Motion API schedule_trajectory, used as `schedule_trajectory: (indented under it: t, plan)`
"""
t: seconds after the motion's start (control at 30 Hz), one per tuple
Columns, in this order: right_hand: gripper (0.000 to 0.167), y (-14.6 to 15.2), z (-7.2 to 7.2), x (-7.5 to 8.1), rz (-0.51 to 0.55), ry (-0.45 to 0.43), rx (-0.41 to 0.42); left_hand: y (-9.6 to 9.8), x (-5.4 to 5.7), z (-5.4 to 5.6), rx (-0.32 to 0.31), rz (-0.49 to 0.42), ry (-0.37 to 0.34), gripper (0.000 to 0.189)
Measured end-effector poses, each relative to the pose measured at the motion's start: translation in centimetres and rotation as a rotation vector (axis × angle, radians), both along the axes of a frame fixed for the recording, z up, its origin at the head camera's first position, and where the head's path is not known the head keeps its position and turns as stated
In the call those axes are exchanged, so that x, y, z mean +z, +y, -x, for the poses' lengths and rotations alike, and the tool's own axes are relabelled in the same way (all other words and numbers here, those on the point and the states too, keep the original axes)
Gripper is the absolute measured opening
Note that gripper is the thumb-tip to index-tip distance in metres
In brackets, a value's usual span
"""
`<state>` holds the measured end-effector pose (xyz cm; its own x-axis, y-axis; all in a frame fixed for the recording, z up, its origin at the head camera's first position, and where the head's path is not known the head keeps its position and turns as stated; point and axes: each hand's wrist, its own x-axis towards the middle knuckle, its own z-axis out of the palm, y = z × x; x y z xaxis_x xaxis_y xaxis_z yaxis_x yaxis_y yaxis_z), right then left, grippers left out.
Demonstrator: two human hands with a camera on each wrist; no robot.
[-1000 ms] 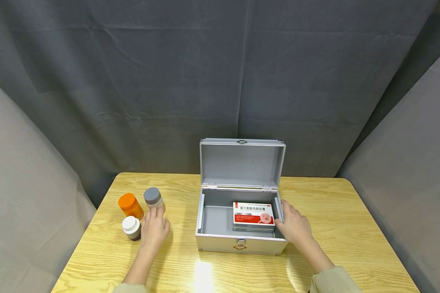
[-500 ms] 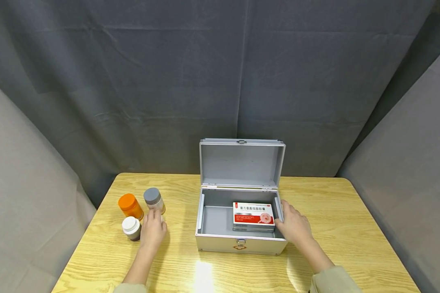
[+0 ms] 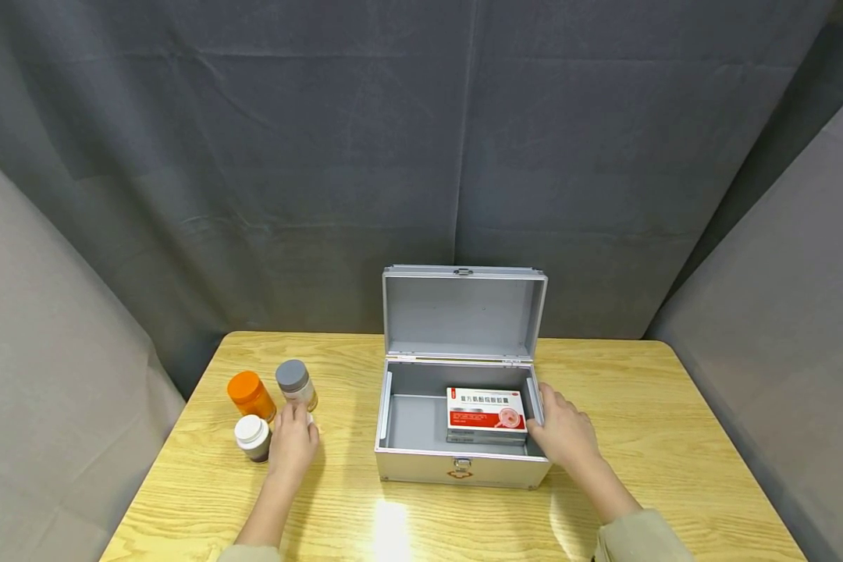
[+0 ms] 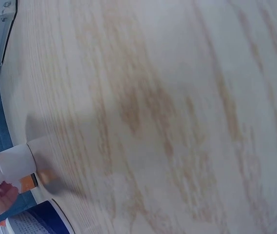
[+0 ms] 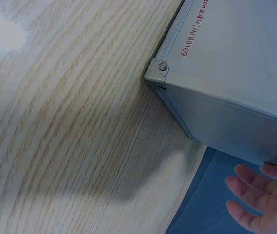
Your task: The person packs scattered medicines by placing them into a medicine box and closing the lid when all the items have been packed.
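Left hand (image 3: 293,446) pinches small white plastic bottle (image 4: 15,164) at or just above wooden surface (image 3: 639,390). Right hand (image 3: 565,433), fingers loosely spread, touches silver metal case (image 3: 421,468) on its right side. Likely grasp step; next probably calls for lifting bottle into case, beside red-and-white carton (image 3: 486,414).

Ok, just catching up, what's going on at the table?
A person's left hand is holding a small white bottle by its capped end; whether it is off the table is hard to tell. The right hand touches the right rim of the open metal case, which has a red-and-white box inside. Beside the left hand, outside the case, are an orange bottle, a white-lidded bottle and a grey-lidded bottle.
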<state>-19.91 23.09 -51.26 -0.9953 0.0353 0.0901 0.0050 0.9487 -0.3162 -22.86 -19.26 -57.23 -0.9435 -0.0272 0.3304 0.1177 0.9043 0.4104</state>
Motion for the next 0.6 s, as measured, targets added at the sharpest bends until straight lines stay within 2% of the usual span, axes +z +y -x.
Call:
schedule_trajectory:
  t: [0.37,0.6]
  plan:
    - [0.064,0.10,-0.04,-0.14,-0.006,0.006,0.006,-0.06,0.01,0.00,0.003,0.003,-0.001,0.038]
    - [0.063,0.10,-0.02,-0.08,0.003,0.009,0.006,0.24,0.46,-0.05,-0.012,0.015,0.034,0.035]
